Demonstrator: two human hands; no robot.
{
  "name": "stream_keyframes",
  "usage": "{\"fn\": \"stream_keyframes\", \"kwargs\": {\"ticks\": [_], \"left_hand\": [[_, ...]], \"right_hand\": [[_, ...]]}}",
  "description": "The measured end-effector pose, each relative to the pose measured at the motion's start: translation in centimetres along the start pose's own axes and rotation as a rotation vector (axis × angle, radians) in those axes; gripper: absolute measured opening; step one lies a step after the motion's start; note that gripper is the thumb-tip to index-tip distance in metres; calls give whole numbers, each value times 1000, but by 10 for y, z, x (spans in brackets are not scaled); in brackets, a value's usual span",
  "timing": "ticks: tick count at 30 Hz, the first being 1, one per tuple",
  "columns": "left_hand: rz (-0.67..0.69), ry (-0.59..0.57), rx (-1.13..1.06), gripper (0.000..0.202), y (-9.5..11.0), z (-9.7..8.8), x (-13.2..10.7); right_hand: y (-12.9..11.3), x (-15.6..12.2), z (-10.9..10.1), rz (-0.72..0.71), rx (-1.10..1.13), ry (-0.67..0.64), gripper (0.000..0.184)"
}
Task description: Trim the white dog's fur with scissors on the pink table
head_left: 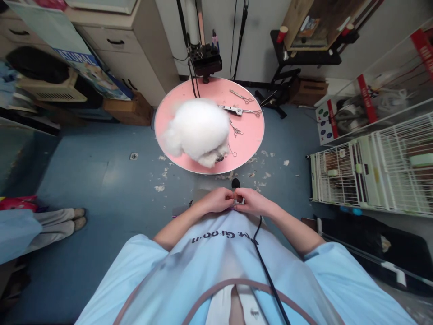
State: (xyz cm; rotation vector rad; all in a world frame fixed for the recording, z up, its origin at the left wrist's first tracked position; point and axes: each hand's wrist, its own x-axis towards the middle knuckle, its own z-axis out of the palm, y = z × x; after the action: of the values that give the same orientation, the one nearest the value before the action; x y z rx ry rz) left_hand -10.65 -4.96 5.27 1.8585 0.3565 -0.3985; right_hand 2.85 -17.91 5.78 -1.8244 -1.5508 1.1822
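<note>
My left hand [220,199] and my right hand [254,202] meet in front of my apron, fingers pinched together. Between the fingertips is a small, pale, ridged thing [238,201], mostly covered, whose kind I cannot make out. Just beyond my hands, a fluffy white dog [203,128] is on a round pink grooming table [248,149], its head toward the table's near edge. To the dog's right lie several pairs of scissors [241,95] and a white-and-black tool [232,109], perhaps a clipper.
A black tool holder [206,61] is fixed on the post behind the table. Tufts of hair [159,188] lie on the blue floor. White wire cages [341,174] stand at right, a drawer cabinet [135,49] at back left. Another person's legs [56,225] show at left. A black cord [265,266] crosses my apron.
</note>
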Motion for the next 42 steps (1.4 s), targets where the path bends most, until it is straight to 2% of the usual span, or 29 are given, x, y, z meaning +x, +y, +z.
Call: {"fn": "stream_keyframes", "kwargs": {"ticks": [4, 8, 21, 25, 29, 33, 38, 42], "left_hand": [[28, -4, -12, 18, -1, 0, -2], [28, -15, -13, 17, -1, 0, -2], [34, -42, -16, 16, -8, 4, 1], [0, -13, -20, 21, -8, 2, 0], [-3, 19, -14, 20, -6, -1, -2], [8, 92, 32, 21, -2, -2, -7], [12, 148, 62, 21, 4, -1, -14], [57, 213, 31, 20, 7, -2, -16]], "right_hand": [[1, 1, 3, -112, -123, 19, 14], [5, 1, 5, -163, -193, -12, 13], [6, -3, 8, -164, -123, -24, 11], [8, -1, 8, -120, -59, 35, 19], [10, 0, 11, 19, 105, 65, 26], [13, -2, 23, 165, 335, 86, 21], [13, -3, 38, 163, 480, 207, 19], [12, -2, 39, 193, 551, 322, 19]]}}
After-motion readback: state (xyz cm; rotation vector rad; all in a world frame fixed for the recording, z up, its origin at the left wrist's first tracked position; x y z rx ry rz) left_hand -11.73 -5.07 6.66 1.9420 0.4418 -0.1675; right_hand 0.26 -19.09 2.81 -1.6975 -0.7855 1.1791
